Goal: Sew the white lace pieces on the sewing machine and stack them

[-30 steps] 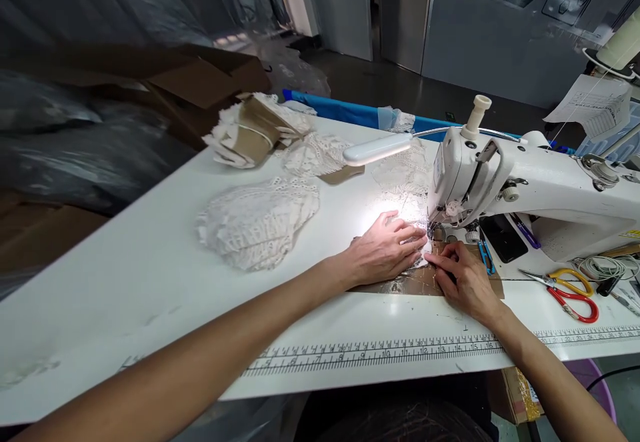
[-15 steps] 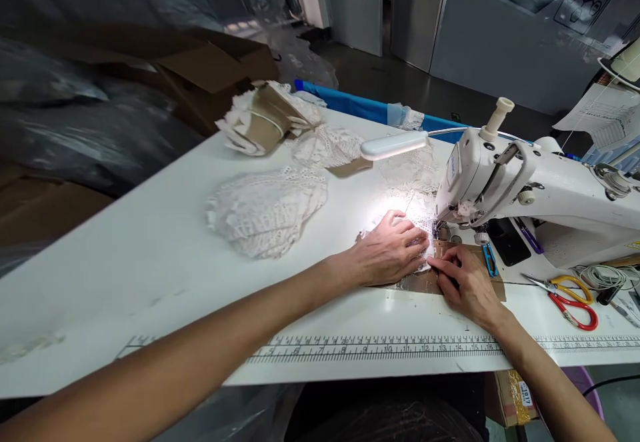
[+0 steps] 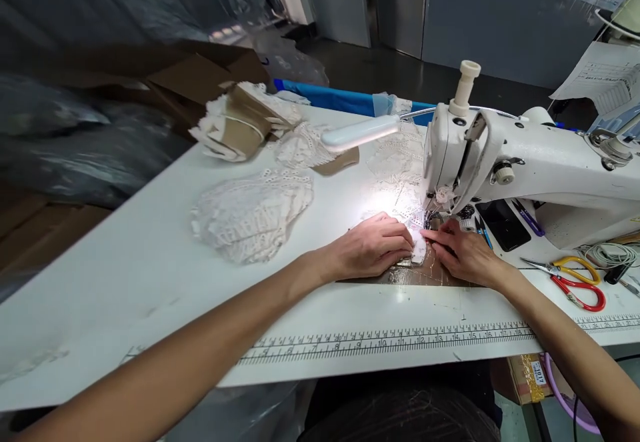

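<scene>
head view, nearest first: a printed ruler strip [image 3: 390, 342] runs along the front edge of the white table [image 3: 125, 282]. both bare forearms reach across it. left hand [image 3: 373, 252] lies palm down, fingers spread flat, pressing on a small white lace piece [image 3: 417, 250] and gripping nothing. right hand [image 3: 463, 255] comes in from the other side, fingers stretched out, fingertips pinning the lace edge, not closed around it. the lace piece sits between the two hands on a shiny brown taped patch [image 3: 415, 277], its far end right at the needle area of the white sewing machine [image 3: 525, 169], under a bright pool of light. off to the right, red-handled scissors [image 3: 580, 293] lie just beside yellow-handled scissors [image 3: 577, 269], and blue snips [image 3: 483, 229] rest near the machine base. left of the hands, well apart, a heap of white lace [image 3: 253, 215]. farther back, the machine's white lamp [image 3: 357, 134] hangs over more lace, and a cardboard-wrapped lace bundle [image 3: 240, 125] sits near the table's far edge, with brown cardboard boxes [image 3: 200, 79] beyond.
</scene>
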A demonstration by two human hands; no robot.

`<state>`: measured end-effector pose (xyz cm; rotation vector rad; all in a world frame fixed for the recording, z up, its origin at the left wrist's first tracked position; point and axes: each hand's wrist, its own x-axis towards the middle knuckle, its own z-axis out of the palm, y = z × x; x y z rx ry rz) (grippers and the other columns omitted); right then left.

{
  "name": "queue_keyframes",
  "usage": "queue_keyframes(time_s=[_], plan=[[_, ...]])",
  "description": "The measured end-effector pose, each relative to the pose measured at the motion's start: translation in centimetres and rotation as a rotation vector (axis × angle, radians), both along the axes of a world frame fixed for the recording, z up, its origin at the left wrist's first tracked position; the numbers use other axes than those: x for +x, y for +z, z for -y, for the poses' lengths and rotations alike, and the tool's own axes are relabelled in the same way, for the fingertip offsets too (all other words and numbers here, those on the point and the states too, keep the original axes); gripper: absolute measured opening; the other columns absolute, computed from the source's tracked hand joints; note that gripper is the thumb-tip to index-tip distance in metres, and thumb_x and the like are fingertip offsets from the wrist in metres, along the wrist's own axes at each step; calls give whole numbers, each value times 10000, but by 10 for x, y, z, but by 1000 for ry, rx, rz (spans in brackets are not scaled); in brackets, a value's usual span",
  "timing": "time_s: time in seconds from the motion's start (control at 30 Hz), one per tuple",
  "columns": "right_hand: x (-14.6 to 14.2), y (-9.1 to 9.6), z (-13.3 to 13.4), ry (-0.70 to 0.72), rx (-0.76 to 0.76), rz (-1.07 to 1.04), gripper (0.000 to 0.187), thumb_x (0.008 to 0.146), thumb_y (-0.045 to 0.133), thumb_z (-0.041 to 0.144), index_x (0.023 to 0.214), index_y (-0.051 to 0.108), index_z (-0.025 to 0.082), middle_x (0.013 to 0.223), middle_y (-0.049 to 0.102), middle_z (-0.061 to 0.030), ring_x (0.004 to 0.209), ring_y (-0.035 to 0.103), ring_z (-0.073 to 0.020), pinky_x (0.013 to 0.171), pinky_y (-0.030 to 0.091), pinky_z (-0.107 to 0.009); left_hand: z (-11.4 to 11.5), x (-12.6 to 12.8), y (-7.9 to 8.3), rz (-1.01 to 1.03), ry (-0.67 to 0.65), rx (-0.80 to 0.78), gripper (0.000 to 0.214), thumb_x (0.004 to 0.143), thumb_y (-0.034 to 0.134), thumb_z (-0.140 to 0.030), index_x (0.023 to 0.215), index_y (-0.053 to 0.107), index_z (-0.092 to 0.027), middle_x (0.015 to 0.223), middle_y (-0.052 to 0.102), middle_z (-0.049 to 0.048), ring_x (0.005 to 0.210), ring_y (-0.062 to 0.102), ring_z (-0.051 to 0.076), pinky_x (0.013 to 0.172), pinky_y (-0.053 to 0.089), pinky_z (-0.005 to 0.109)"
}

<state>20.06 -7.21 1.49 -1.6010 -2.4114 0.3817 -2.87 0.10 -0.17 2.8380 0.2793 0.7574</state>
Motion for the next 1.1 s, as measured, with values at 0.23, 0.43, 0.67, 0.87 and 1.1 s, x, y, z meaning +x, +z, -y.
queue_keyframes(time_s=[0.23, 0.43, 0.67, 0.87, 1.1], plan=[[-15, 0, 2, -4, 36, 208, 412, 950, 487, 217, 1347, 571, 286, 1059, 614, -92, 793, 594, -216, 612, 454, -291, 6, 6, 4, 14, -60, 211, 254, 1002, 395, -118, 826, 572, -164, 934, 709, 46, 694, 573, 135, 699, 450, 323], [-4, -12, 9, -49, 67, 18, 418, 976, 442, 245, 1379, 552, 259, 1136, 597, -123, 869, 614, -226, 714, 524, -332, 7, 6, -1, 51, -37, 188, 225, 1015, 400, -156, 893, 589, -157, 913, 710, 55, 719, 610, 144, 680, 527, 305], [6, -19, 14, -66, 93, -318, 383, 904, 462, 118, 1198, 682, 226, 1101, 691, -65, 957, 664, -208, 879, 553, -366, 8, 6, -1, 132, -12, 93, 187, 1009, 454, -180, 882, 588, -152, 866, 711, 36, 725, 651, 125, 687, 576, 269], [5, -17, 13, -21, 116, -283, 382, 899, 452, 107, 1179, 692, 208, 1113, 671, -78, 1028, 656, -204, 921, 553, -366, 7, 6, -3, 124, -5, 94, 196, 1003, 470, -188, 882, 622, -156, 875, 726, 33, 722, 666, 121, 686, 577, 266], [0, -12, 19, 24, 121, -265, 363, 895, 466, 106, 1132, 721, 210, 1024, 636, -81, 940, 628, -193, 884, 537, -358, 8, 8, -2, 140, -27, 139, 174, 993, 486, -170, 912, 639, -152, 878, 728, 40, 706, 651, 130, 674, 571, 278]])
